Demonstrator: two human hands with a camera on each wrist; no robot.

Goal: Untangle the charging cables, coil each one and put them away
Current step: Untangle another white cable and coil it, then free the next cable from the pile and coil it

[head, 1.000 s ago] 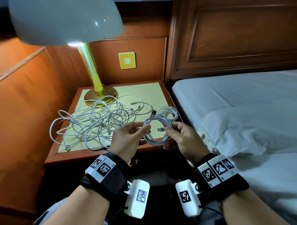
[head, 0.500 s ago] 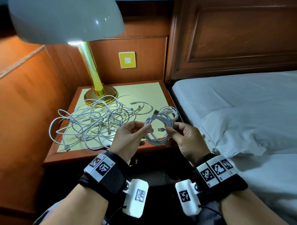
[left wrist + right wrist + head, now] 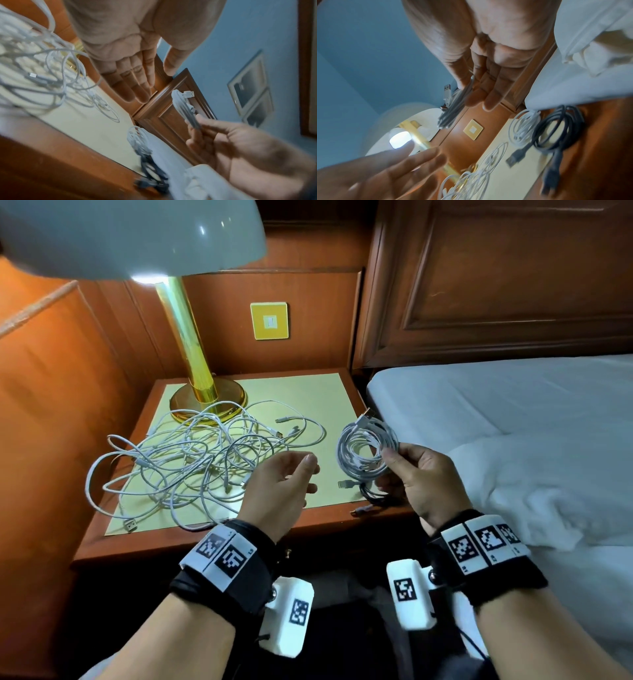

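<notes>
Two hands up over nightstand (image 3: 239, 539). My right hand (image 3: 419, 474) pinching white coiled cable (image 3: 366, 450) between thumb and fingers, held above right edge. Left hand (image 3: 279, 484) loose, fingers relaxed, holding nothing. One tangled pile (image 3: 191, 460) of white cables on left, can't count strands. Two more coils near right corner: one white (image 3: 524, 127), one dark (image 3: 559, 125). One lamp (image 3: 191, 344) far left.

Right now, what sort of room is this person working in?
Most likely a bedroom, perhaps a hotel room: a bed with white bedding stands against a wooden headboard, and beside it a wooden nightstand carries a brass table lamp.
</notes>
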